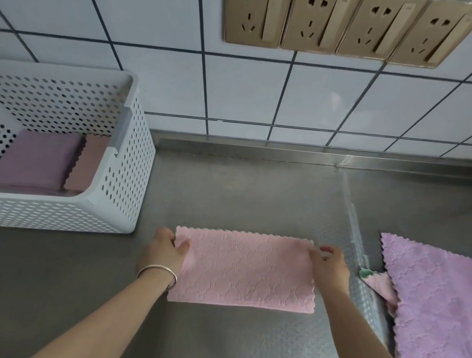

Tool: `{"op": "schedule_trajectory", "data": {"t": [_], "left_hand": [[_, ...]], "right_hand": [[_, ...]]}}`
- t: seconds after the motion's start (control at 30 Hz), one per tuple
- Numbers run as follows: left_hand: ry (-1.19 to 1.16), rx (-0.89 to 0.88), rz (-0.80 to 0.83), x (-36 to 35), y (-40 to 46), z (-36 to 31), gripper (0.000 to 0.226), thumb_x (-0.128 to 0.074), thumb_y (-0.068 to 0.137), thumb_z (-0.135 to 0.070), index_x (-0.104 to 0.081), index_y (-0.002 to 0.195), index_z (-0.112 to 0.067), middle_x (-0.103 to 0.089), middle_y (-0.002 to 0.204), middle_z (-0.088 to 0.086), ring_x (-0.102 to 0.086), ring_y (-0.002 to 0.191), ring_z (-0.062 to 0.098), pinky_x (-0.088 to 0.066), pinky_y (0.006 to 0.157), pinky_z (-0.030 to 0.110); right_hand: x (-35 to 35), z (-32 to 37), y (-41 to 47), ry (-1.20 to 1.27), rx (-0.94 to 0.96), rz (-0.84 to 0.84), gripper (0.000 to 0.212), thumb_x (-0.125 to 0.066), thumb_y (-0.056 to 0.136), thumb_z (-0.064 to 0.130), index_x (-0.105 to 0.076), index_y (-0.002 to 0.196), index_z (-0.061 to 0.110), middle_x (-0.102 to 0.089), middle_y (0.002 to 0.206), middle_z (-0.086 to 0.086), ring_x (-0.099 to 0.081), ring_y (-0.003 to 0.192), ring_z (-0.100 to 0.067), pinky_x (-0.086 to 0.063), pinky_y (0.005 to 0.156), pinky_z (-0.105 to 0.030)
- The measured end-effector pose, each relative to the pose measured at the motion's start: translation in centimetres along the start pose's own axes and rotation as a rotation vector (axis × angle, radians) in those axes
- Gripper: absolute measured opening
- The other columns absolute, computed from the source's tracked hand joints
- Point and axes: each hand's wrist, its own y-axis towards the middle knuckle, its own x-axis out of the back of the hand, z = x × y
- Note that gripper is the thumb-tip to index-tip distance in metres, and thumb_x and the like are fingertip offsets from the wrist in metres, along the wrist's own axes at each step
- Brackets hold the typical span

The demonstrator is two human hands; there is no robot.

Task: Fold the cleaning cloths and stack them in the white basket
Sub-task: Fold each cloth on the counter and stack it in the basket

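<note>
A pink cleaning cloth (244,270), folded into a long rectangle, lies flat on the steel counter in the middle of the view. My left hand (164,250) pinches its far left corner, thumb on top. My right hand (330,264) pinches its far right corner. The white perforated basket (127,168) stands at the left against the wall. Inside it lie a folded purple cloth (36,159) and a folded pink cloth (87,164) side by side.
An unfolded purple cloth (441,314) lies at the right, covering a pink cloth (381,288) and a green corner (365,273). A tiled wall with several gold sockets (353,22) rises behind the steel counter (242,194).
</note>
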Motion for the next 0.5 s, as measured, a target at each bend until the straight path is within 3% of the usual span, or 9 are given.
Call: {"op": "schedule_trajectory", "data": {"t": [0.1, 0.2, 0.23, 0.3, 0.37, 0.5], "left_hand": [[0.150, -0.271, -0.200, -0.6, -1.2, 0.2, 0.038, -0.073, 0.069, -0.022, -0.057, 0.101, -0.012, -0.053, 0.112, 0.014, -0.052, 0.098, 0.034, -0.047, 0.079, 0.041], [0.326, -0.628, -0.118, -2.2, -3.1, -0.5, 0.060, -0.074, 0.058, -0.022, -0.060, 0.116, -0.020, -0.054, 0.131, 0.009, -0.045, 0.117, 0.031, -0.047, 0.091, 0.048], [0.389, -0.722, -0.044, -2.6, -4.0, -1.1, 0.063, -0.069, 0.064, -0.027, -0.054, 0.125, -0.024, -0.047, 0.141, 0.006, -0.040, 0.127, 0.029, -0.043, 0.097, 0.049], [0.491, -0.840, 0.108, -3.6, -5.2, -2.0, 0.065, -0.046, 0.087, -0.035, -0.020, 0.146, -0.032, -0.003, 0.157, -0.002, -0.007, 0.145, 0.022, -0.018, 0.113, 0.050], [0.610, -0.829, 0.303, -4.2, -5.7, -2.7, 0.065, -0.027, 0.096, -0.044, 0.014, 0.144, -0.035, 0.032, 0.147, -0.008, 0.028, 0.138, 0.018, 0.005, 0.115, 0.054], [0.745, -0.799, 0.392, -5.1, -5.1, -3.4, 0.075, -0.026, 0.089, -0.063, 0.018, 0.143, -0.036, 0.038, 0.147, -0.006, 0.035, 0.135, 0.026, 0.010, 0.110, 0.062]], "right_hand": [[0.7, -1.2, -0.9, 0.068, -0.084, 0.017, 0.046, -0.056, 0.088, 0.033, -0.045, 0.128, 0.013, -0.064, 0.101, -0.012, -0.061, 0.077, -0.024, -0.049, 0.071, -0.033], [1.0, -2.4, -2.2, -0.025, -0.110, 0.066, 0.044, -0.055, 0.086, 0.026, -0.046, 0.126, 0.011, -0.060, 0.100, -0.010, -0.056, 0.076, -0.023, -0.039, 0.061, -0.028], [1.0, -2.7, -2.7, -0.047, -0.109, 0.073, 0.043, -0.056, 0.086, 0.025, -0.047, 0.125, 0.010, -0.057, 0.101, -0.009, -0.054, 0.081, -0.025, -0.039, 0.066, -0.029], [0.9, -3.3, -3.5, -0.077, -0.086, 0.078, 0.041, -0.057, 0.086, 0.027, -0.048, 0.123, 0.011, -0.057, 0.103, -0.009, -0.053, 0.088, -0.026, -0.040, 0.073, -0.030], [0.7, -3.4, -4.3, -0.148, -0.054, 0.096, 0.036, -0.056, 0.087, 0.029, -0.048, 0.119, 0.013, -0.056, 0.101, -0.006, -0.051, 0.086, -0.023, -0.038, 0.072, -0.029], [0.2, -3.4, -5.1, -0.275, -0.025, 0.101, 0.032, -0.054, 0.087, 0.030, -0.049, 0.113, 0.013, -0.056, 0.094, -0.002, -0.051, 0.084, -0.021, -0.040, 0.071, -0.029]]}}
